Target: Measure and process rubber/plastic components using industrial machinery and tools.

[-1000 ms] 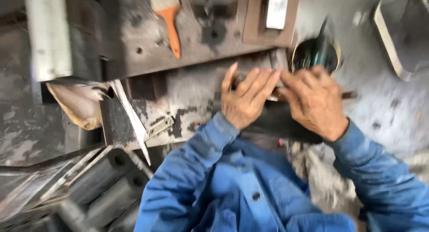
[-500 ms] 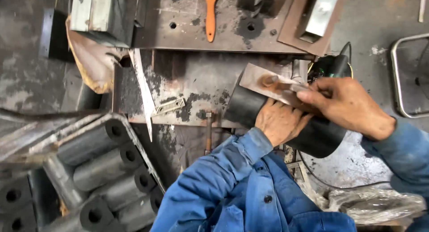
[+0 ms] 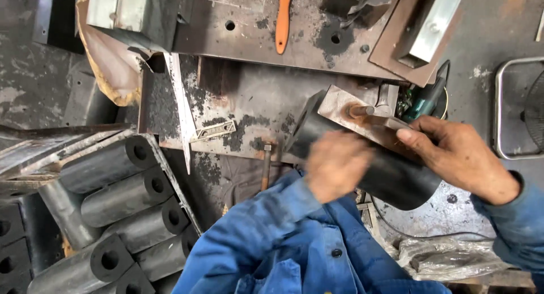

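My left hand has slid down the black rubber cylinder, its grip blurred beyond telling, while my right hand now pinches the rusty plate.

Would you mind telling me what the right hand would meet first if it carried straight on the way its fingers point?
Probably the rusty flat metal plate on the black rubber cylinder: the right hand points left at it, fingertips seemingly touching already.
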